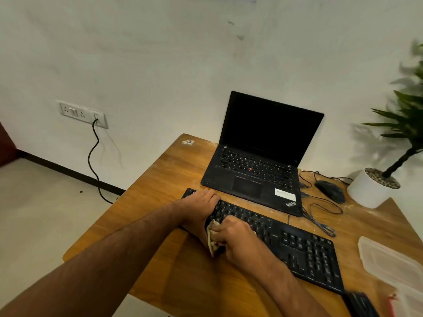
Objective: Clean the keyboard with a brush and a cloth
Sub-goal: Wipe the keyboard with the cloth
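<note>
Here we press our left hand (201, 202) flat on the left end of the black keyboard (297, 245), which lies on the wooden bench (164, 179) before the open laptop (258, 156). Our right hand (235, 239) grips a crumpled cloth (211, 239) against the keys.

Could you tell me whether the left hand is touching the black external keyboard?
Touching. The head view shows the left hand lying on the black external keyboard's left end, fingers reaching its far edge.
</note>
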{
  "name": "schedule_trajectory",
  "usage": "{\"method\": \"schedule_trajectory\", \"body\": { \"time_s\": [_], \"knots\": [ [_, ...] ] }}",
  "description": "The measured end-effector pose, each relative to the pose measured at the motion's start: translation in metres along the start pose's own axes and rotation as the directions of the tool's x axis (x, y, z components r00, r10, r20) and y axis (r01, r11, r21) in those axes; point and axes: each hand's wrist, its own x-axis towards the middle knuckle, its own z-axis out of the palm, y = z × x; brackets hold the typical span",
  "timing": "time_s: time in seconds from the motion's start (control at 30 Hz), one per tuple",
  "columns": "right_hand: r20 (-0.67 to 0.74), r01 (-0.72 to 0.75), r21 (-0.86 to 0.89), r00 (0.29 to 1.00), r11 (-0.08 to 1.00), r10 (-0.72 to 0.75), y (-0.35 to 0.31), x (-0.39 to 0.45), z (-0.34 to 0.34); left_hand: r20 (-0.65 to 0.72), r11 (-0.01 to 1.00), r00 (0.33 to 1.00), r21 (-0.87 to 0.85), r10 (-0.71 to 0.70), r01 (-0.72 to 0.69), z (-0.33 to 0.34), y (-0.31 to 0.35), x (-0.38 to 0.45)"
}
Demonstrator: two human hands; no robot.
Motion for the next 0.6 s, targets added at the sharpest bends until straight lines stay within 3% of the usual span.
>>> {"method": "schedule_trajectory", "body": {
  "time_s": [0.3,0.47,0.6],
  "knots": [
    [0.065,-0.084,-0.003,0.994,0.996,0.084,0.033,-0.037,-0.005,0.048,0.997,0.998,-0.069,-0.038,0.041,-0.001,0.001,-0.001],
    [-0.04,0.024,0.007,0.999,1.0,-0.023,0.005,-0.008,-0.01,0.027,1.0,1.0,0.0,-0.008,0.008,0.0,0.0,-0.001],
    [-0.026,-0.015,-0.012,1.0,1.0,0.015,0.004,-0.017,-0.001,0.038,1.0,0.999,-0.019,-0.023,0.024,-0.002,0.002,-0.001]
  ]
}}
